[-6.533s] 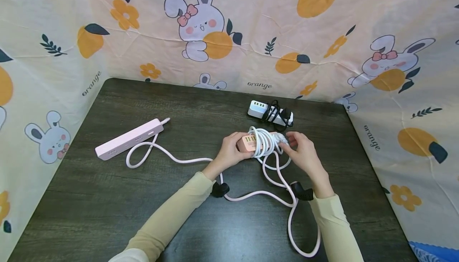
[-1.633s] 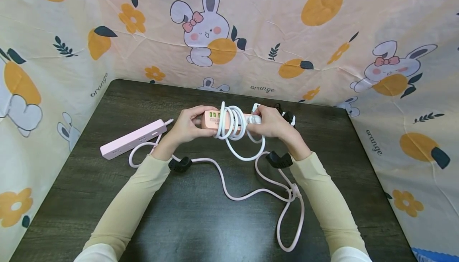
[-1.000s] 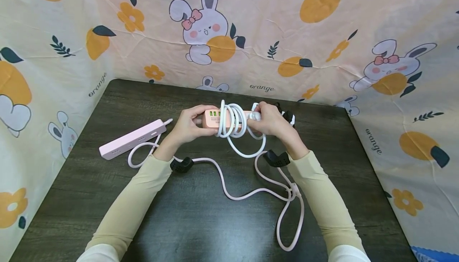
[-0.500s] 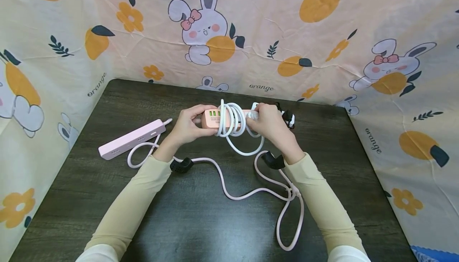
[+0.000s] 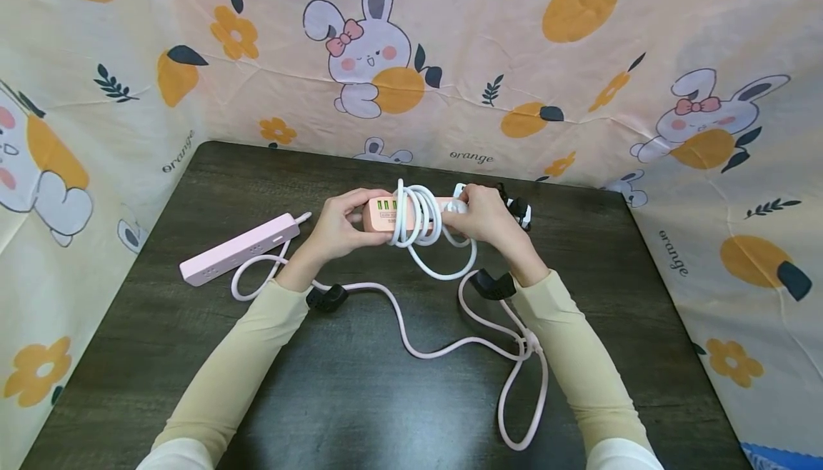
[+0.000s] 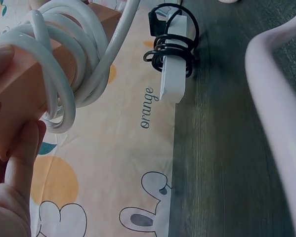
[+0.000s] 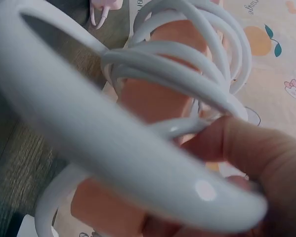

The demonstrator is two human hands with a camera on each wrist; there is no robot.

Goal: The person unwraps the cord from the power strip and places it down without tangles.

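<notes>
Toward the far edge of the dark table point(image 5: 386, 413), a little right of its middle, a peach power strip point(image 5: 386, 215) is held between a person's two hands. The left hand point(image 5: 339, 226) grips the strip's left end, thumb on the near side and fingers on the far side, beside a row of green-lined USB ports. The right hand point(image 5: 485, 216) grips the other end, where a white plug point(image 5: 456, 206) shows at the fingertips. White cord point(image 5: 421, 213) is wound several times around the middle of the strip, and one loose loop of it hangs toward the near edge.

Close to the left edge lies a pale pink power strip point(image 5: 239, 249), set at a slant. Its pink cord point(image 5: 444, 351) curls beside it, passes under the left forearm and crosses the table to a gathered bundle by the right forearm, with a long loop pointing at the near edge.

By the far edge, toward the far right corner, is a white power strip point(image 6: 175, 79), mostly hidden behind the right hand in the head view; the left wrist view shows black cord point(image 6: 170, 49) wrapped around it. Pale yellow sleeves point(image 5: 238, 363) cover both forearms. Beyond the far edge hangs a cloth point(image 5: 450, 48) printed with rabbits and oranges.
</notes>
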